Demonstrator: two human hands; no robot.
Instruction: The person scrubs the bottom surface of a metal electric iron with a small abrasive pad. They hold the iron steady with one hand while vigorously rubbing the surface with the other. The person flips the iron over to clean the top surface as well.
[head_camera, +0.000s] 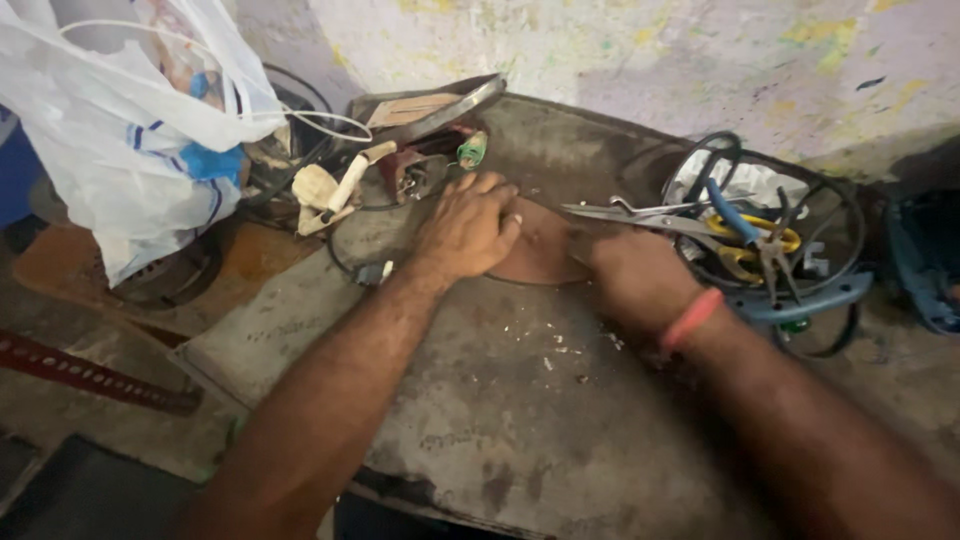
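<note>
My left hand (468, 225) lies palm down on a flat brown rounded sheet (545, 252) on the grey worktop, fingers spread and pressing its left part. My right hand (630, 272), with a pink band on the wrist, is closed at the sheet's right edge; what it grips is hidden under the knuckles. Long metal scissors (625, 212) lie just beyond the right hand, blades pointing left.
A white plastic bag (130, 130) hangs at the left. Cables, a small motor part (415, 172) and a green piece sit at the back. A round wire basket (790, 235) with pliers and tools stands at the right. The stained wall is close behind.
</note>
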